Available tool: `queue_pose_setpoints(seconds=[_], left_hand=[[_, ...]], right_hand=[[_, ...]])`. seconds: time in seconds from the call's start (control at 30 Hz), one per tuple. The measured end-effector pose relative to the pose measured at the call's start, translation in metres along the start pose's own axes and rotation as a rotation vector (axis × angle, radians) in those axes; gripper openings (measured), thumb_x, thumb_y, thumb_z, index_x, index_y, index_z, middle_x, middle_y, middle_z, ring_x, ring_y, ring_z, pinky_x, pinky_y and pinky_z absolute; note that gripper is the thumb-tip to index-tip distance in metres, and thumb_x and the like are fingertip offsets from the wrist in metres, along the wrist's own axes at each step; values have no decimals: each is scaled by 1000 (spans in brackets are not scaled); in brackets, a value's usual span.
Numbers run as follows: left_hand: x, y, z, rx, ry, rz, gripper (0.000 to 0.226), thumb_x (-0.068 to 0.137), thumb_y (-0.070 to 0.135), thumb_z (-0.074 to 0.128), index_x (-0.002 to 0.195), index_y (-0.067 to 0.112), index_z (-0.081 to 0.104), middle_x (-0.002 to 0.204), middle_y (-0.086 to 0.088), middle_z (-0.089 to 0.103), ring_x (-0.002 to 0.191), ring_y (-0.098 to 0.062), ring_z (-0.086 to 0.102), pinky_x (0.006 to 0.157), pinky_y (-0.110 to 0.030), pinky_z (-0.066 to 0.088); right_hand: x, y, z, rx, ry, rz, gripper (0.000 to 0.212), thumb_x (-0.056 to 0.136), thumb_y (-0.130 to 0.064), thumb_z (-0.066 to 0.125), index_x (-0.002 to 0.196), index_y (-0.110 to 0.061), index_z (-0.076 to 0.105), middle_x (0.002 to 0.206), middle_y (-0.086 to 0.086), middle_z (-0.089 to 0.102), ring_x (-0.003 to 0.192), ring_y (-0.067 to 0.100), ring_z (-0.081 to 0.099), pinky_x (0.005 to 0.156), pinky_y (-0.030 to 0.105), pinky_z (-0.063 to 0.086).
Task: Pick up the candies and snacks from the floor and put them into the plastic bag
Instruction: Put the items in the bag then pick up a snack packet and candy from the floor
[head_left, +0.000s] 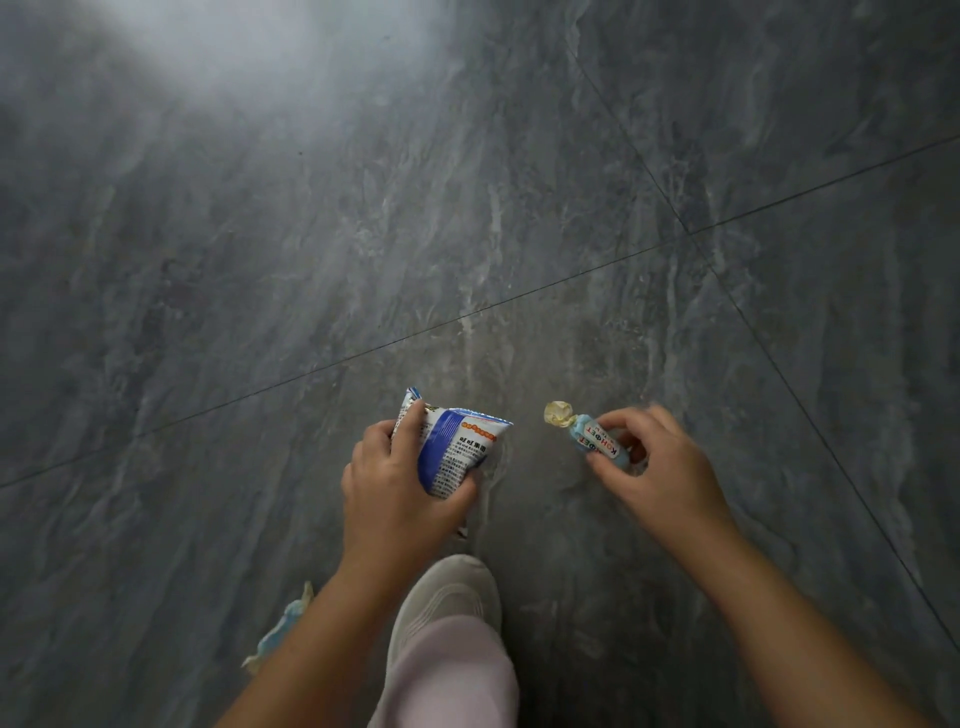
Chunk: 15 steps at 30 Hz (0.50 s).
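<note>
Candies: two; packets: one. Our left hand (395, 493) grips the blue-and-white foil snack packet (457, 449), our right hand (660, 467) pinches a pale-blue twist-wrapped candy (592, 434); the second candy (283, 631) lies by our left forearm (343, 639).

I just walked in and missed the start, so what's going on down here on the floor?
A person is bent over the grey tiled floor, gathering sweets. The left hand grips a blue and white snack packet, and the right hand pinches a blue-wrapped candy. Another wrapped candy lies on the floor beside the left forearm, not yet picked up.
</note>
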<state>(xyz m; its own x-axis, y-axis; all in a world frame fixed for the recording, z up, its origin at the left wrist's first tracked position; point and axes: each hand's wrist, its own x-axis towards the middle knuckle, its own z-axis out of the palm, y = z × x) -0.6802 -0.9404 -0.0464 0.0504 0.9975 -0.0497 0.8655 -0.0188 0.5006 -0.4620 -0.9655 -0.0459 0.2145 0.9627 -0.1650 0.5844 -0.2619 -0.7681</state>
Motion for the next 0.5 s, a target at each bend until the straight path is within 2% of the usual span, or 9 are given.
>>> queue_pose_setpoints(seconds=[0.17, 0.3, 0.4, 0.5], left_hand=[[-10, 13, -23, 37, -5, 47, 79, 61, 56, 51, 126, 11, 50, 99, -11, 57, 88, -28, 56, 75, -46, 47], [-4, 40, -50, 75, -70, 116, 79, 63, 56, 52, 127, 10, 49, 100, -13, 58, 88, -30, 56, 74, -45, 48], [3, 71, -81, 142, -134, 191, 77, 64, 54, 52, 127, 10, 48, 100, -16, 58, 85, -32, 56, 72, -43, 47], [6, 107, -121, 179, -198, 257, 77, 64, 57, 51, 125, 10, 49, 101, -18, 58, 85, -35, 56, 73, -44, 47]], right_hand=[[-15, 3, -9, 23, 89, 53, 17, 72, -12, 70, 85, -20, 64, 84, 2, 51, 74, 17, 54, 60, 27, 40], [-38, 3, -28, 31, 201, 212, 18, 72, -11, 69, 87, -18, 63, 87, 2, 51, 80, 23, 55, 64, 30, 41], [-55, -22, -53, 47, 268, 272, 19, 72, -12, 70, 89, -16, 63, 89, 4, 52, 80, 24, 56, 63, 31, 43], [-86, -58, -73, 99, 253, 359, 19, 72, -11, 70, 89, -14, 62, 88, 6, 51, 79, 27, 56, 64, 36, 48]])
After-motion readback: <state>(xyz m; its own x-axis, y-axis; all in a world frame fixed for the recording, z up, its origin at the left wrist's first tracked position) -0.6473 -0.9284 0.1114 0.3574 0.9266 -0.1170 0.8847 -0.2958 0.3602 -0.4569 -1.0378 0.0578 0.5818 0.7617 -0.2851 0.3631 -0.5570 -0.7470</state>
